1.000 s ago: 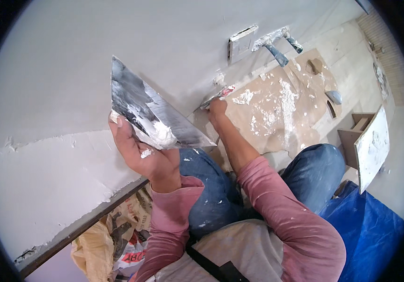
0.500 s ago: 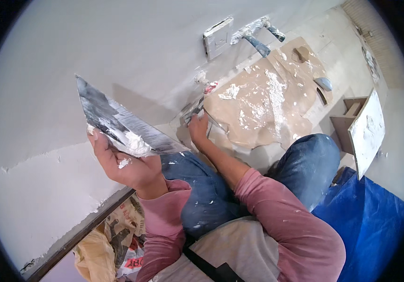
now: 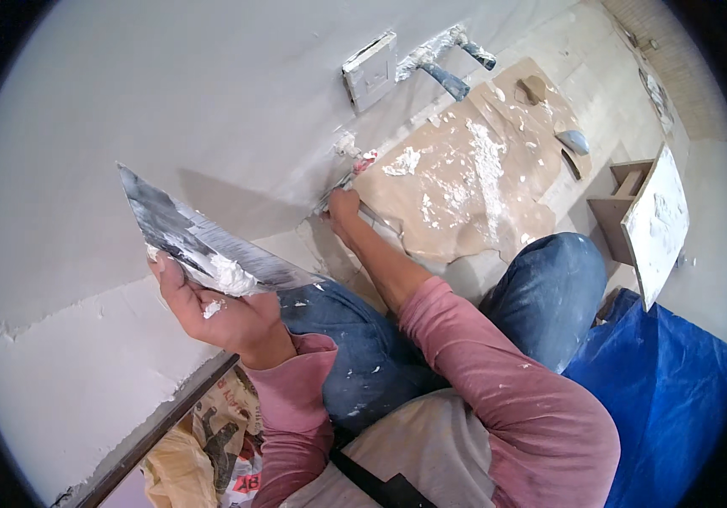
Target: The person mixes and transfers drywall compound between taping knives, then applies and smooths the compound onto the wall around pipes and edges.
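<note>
As the right hand [image 3: 344, 210] works back toward the red scrap [image 3: 365, 161] after dipping away half a second ago, its fingers look curled round a flat tool [image 3: 340, 183], mostly hidden, down at the wall's [image 3: 211, 110] foot; the close work seems to sit there! The left hand [image 3: 230, 320] stays closed on the wide metal blade [image 3: 186, 230], tilted before the wall, white paste [image 3: 230, 275] still aboard. Bare wall opens above; the brown sheet's [image 3: 444, 203] edge borders the right hand, and the blade's corner overlaps the thigh [image 3: 346, 343].
</note>
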The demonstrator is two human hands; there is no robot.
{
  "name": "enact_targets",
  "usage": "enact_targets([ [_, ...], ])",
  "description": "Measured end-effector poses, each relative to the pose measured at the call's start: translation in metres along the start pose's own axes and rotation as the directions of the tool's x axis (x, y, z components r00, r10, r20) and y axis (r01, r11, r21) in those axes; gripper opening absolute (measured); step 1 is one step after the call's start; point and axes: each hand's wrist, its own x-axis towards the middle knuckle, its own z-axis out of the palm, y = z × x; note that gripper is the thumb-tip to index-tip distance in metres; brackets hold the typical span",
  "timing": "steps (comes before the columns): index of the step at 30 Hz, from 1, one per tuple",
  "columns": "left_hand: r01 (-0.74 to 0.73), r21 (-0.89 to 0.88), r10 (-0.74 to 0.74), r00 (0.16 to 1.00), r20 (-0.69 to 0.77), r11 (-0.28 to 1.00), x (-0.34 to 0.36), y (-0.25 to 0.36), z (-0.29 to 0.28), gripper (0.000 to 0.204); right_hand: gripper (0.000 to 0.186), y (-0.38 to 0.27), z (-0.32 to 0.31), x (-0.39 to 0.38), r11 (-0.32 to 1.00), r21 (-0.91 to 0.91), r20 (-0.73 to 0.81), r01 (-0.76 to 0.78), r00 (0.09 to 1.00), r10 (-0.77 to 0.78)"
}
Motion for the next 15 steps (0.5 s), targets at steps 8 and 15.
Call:
enact_targets([
  [8, 0.012, -0.009, -0.012, 1.0, -0.014, 1.0, 0.003, 0.005, -0.003, 0.026, 0.045, 0.037, 0.004, -0.074, 0.509, -0.546, 0.124, 0.665, 0.665, -0.736],
  [15, -0.062, 0.102, 0.06, 0.998, 0.019, 0.993, -0.001, -0.007, 0.001, 0.029, 0.032, 0.057, -0.063, 0.02, 0.856, -0.482, -0.096, 0.187, 0.96, -0.264],
])
